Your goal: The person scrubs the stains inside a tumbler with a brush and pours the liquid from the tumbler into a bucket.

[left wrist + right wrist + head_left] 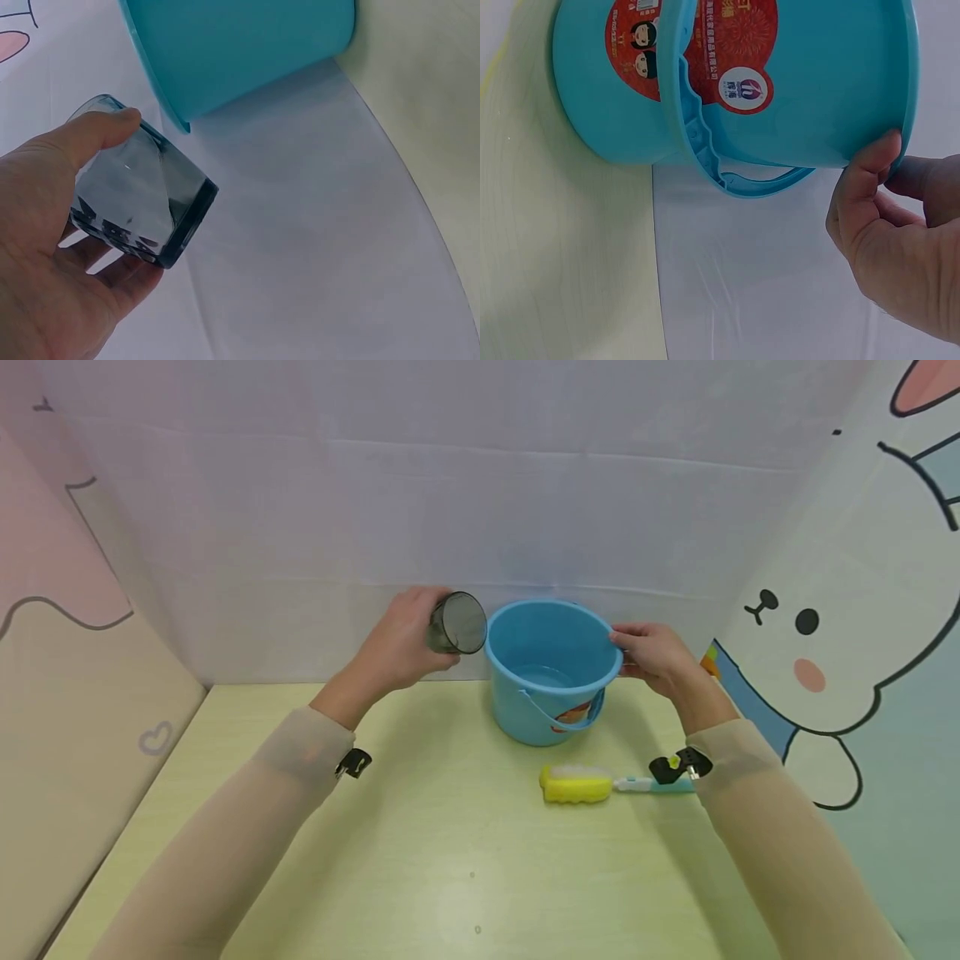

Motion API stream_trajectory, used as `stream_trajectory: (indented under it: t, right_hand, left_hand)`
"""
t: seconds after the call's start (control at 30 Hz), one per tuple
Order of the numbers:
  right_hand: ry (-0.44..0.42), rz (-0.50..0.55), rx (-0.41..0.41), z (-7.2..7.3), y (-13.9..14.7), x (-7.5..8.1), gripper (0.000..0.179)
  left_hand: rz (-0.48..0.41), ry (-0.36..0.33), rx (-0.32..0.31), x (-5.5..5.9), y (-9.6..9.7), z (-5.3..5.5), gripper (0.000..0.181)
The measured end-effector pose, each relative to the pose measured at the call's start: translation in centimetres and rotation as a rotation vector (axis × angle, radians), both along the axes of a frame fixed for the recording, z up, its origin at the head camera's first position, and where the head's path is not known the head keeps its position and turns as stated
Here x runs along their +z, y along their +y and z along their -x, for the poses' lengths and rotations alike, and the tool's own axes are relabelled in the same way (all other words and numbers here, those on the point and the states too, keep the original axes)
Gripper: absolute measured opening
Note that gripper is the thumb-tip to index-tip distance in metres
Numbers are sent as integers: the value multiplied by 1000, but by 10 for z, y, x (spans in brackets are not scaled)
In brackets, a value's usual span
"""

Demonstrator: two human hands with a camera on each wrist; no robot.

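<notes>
My left hand grips a dark-tinted see-through glass, its mouth tilted toward the bucket. In the left wrist view the thumb lies across one side of the glass and fingers support the other. A blue plastic bucket stands upright on the table, just right of the glass. Its rim is pinched at the right by the thumb and fingers of my right hand. The bucket's handle hangs down across a red label.
In front of the bucket lies a cleaning brush with a yellow sponge-like head and a white and teal handle, partly behind my right wrist. A pale cloth wall rises at the back edge of the light wooden table. Printed panels flank both sides.
</notes>
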State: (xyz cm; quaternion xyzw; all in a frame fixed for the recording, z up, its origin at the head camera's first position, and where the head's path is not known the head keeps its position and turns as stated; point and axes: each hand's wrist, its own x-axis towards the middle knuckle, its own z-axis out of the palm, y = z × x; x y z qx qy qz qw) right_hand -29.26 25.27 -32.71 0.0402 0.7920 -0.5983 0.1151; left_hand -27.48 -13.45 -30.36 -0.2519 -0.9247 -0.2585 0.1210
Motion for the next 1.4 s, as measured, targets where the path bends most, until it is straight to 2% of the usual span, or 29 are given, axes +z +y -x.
stream_trajectory:
  t: [0.57, 1.17, 1.4]
  right_hand:
    - [6, -1, -3, 2, -4, -3, 56]
    - [13, -9, 5, 1, -2, -4, 55]
    - [21, -13, 2, -1, -1, -4, 55]
  left_hand:
    - [114, 60, -3, 8, 18, 11, 91]
    - [151, 161, -19, 8, 32, 17, 89]
    - [183, 174, -5, 10, 37, 18, 91]
